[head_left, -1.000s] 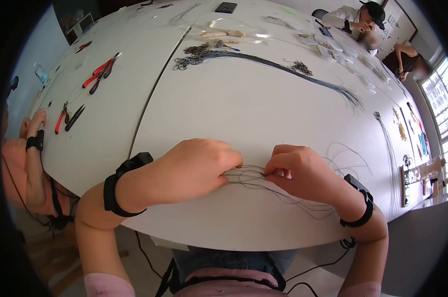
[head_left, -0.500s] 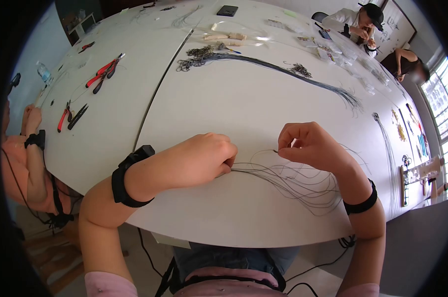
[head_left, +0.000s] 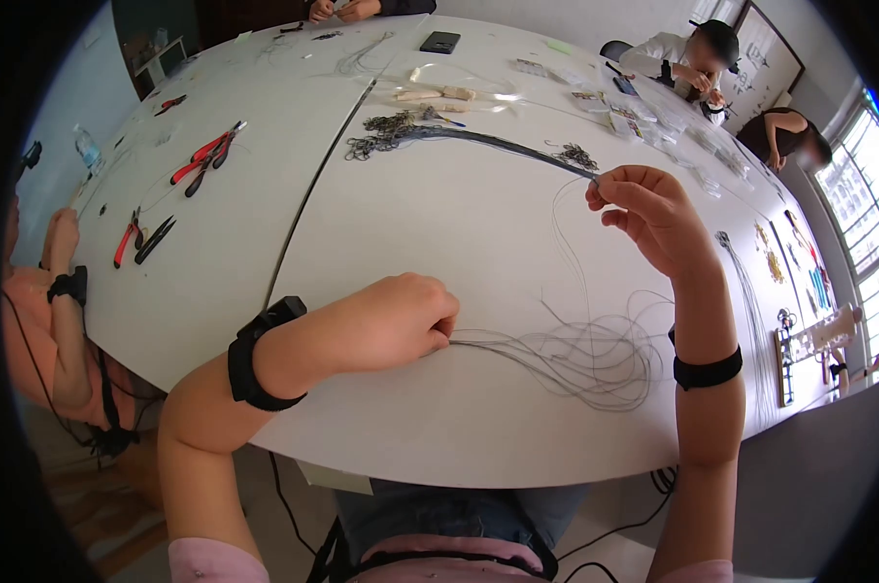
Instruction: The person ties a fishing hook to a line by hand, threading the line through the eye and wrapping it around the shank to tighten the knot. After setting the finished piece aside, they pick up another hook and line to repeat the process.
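Note:
My left hand (head_left: 410,316) is closed low over the white table, pinching one end of a bunch of thin grey wires (head_left: 575,364). The loose wires fan out and curl to its right. Further up, my right hand (head_left: 648,209) is raised with thumb and forefinger pinched on a thin strand (head_left: 568,228) that runs down to the loose wires. Its fingertips are beside a long dark wire bundle (head_left: 507,148), which ends in a tangle of hooks or loops (head_left: 381,134) on the left. The strand's tip is too small to make out.
Red-handled pliers (head_left: 206,158), smaller pliers (head_left: 129,238) and black tweezers (head_left: 155,240) lie left of the table seam. A phone (head_left: 440,43), plastic packets (head_left: 624,121) and another wire bundle (head_left: 745,272) lie beyond. Other people sit or bend around the table.
My right hand has moved up and to the right, drawing a strand up from the loose wires. My left hand stays almost in place. Another person's hands now show at the top edge.

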Motion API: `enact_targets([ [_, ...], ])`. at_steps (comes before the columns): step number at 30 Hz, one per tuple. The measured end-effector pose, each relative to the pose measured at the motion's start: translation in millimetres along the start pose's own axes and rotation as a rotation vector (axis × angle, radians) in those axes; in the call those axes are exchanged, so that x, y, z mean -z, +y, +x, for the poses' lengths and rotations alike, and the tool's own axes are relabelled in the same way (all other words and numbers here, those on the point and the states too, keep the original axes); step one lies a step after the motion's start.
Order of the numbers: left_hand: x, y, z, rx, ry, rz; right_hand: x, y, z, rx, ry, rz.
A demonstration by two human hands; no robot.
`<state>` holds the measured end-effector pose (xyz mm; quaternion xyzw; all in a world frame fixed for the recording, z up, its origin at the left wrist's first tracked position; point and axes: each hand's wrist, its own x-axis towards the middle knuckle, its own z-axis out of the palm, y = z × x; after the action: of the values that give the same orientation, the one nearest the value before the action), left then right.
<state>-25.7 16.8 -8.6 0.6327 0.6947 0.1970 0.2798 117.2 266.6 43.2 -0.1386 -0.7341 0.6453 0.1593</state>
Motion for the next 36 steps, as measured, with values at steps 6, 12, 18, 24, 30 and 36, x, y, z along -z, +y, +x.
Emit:
enact_targets([
  [6,-1,-2,-1,-0.037,0.034,0.025,16,-34,6,0.328,0.135,-0.326],
  [12,-1,-2,-2,-0.02,0.036,0.023,15,-80,-17,0.553,0.123,-0.524],
  [18,8,19,-8,-0.054,0.352,0.088,-41,-65,-38,0.408,-0.285,-0.823],
  [24,10,28,-7,-0.177,0.522,-0.241,-82,-21,-38,0.547,-0.544,-0.951],
  [30,24,31,-9,-0.026,0.234,-0.559,-93,-26,-42,0.632,-0.553,-1.022],
  [36,24,18,-4,-0.028,0.018,-0.776,-96,-30,-45,0.714,-0.515,-0.954],
])
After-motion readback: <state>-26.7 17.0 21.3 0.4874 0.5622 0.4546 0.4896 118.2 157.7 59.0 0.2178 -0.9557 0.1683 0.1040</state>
